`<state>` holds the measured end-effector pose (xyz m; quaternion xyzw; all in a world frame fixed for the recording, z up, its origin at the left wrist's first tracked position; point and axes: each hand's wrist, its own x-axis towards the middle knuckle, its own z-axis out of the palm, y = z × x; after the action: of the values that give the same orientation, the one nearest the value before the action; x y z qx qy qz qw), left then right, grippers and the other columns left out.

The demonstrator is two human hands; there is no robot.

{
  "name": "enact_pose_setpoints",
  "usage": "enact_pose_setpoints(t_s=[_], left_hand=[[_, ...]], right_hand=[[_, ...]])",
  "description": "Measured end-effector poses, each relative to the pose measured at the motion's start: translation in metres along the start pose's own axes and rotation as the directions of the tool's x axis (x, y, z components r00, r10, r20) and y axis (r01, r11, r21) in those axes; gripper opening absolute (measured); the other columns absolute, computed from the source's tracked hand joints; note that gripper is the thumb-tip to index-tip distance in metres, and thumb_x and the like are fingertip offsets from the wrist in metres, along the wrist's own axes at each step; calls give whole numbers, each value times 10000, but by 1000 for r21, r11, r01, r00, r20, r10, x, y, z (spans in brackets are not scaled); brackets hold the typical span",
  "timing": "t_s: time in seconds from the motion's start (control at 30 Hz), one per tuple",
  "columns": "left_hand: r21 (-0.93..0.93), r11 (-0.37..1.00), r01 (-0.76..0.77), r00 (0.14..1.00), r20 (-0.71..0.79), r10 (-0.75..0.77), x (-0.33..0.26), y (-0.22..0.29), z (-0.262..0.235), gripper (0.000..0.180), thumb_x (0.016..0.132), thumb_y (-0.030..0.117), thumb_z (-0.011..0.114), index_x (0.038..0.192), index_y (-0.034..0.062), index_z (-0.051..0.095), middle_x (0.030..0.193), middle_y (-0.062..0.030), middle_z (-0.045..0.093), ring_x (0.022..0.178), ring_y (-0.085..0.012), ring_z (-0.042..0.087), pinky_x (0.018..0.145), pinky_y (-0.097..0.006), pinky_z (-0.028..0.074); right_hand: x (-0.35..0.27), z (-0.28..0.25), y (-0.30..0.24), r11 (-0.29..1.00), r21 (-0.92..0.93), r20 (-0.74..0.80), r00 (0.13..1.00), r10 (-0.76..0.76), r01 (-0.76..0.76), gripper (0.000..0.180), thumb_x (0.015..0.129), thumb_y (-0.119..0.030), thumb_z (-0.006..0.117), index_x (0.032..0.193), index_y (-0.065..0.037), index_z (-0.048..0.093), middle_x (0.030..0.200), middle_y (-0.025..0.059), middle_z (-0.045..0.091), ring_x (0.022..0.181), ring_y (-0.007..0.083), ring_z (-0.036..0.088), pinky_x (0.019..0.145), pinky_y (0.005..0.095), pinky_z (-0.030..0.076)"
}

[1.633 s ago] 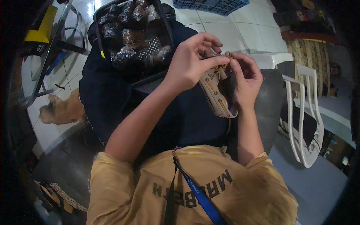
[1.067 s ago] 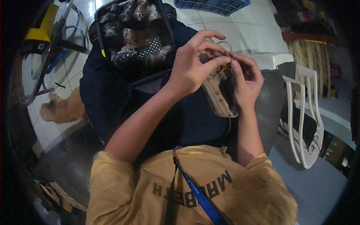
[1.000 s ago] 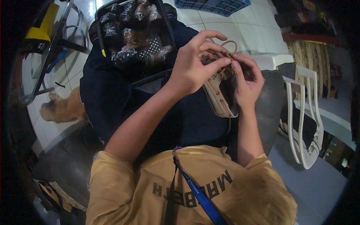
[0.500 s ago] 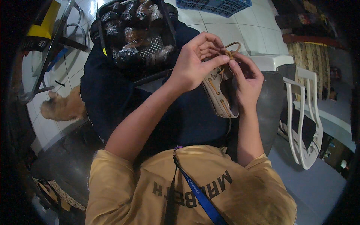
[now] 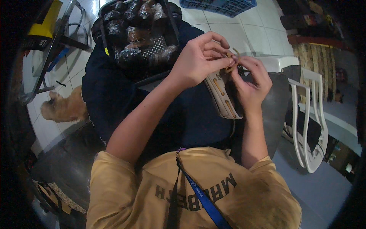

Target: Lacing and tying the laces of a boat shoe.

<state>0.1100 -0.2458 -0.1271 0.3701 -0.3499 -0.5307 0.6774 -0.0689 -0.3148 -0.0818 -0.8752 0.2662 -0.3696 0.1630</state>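
A beige boat shoe [image 5: 223, 97] with tan lacing along its side is held up in front of me, above my dark-clad lap. My left hand [image 5: 198, 59] pinches the tan leather lace [image 5: 238, 57] at the top of the shoe between thumb and fingers. On the other side my right hand [image 5: 252, 82] has thumb and fingertips closed at the same lace. The fingertips nearly meet there, and they hide much of the knot area and the shoe's upper end.
A black crate [image 5: 173, 23] of plastic-wrapped items rests by my legs. Beyond it a blue crate [image 5: 219, 7] stands on the tiled floor. At right is a white plastic chair [image 5: 316, 122]. A tan furry animal [image 5: 66, 105] and a metal frame [image 5: 57, 42] are at left.
The lace loop that stood above my fingertips has changed shape, with a strand now curving beside my right fingers. My right hand has shifted slightly to the right.
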Motion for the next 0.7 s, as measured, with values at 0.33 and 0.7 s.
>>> enact_pose_setpoints(t_s=[0.33, 0.7], left_hand=[[24, 999, 31, 1000, -1, -31, 1, 2, 0, 363, 917, 73, 812, 1229, -10, 649, 1108, -113, 755, 1050, -142, 719, 943, -292, 582], [122, 992, 15, 996, -89, -4, -2, 5, 8, 382, 897, 76, 829, 1235, 3, 665, 1071, -81, 771, 993, -108, 713, 913, -259, 567]], right_hand=[[-3, 3, 2, 919, 271, 29, 957, 288, -285, 189, 868, 4, 816, 1053, 21, 777, 1030, 100, 765, 940, 165, 719, 875, 288, 547], [-5, 8, 1, 826, 459, 56, 939, 341, -327, 214, 896, 16, 802, 1107, 25, 763, 1110, 101, 742, 1026, 159, 695, 917, 285, 536]])
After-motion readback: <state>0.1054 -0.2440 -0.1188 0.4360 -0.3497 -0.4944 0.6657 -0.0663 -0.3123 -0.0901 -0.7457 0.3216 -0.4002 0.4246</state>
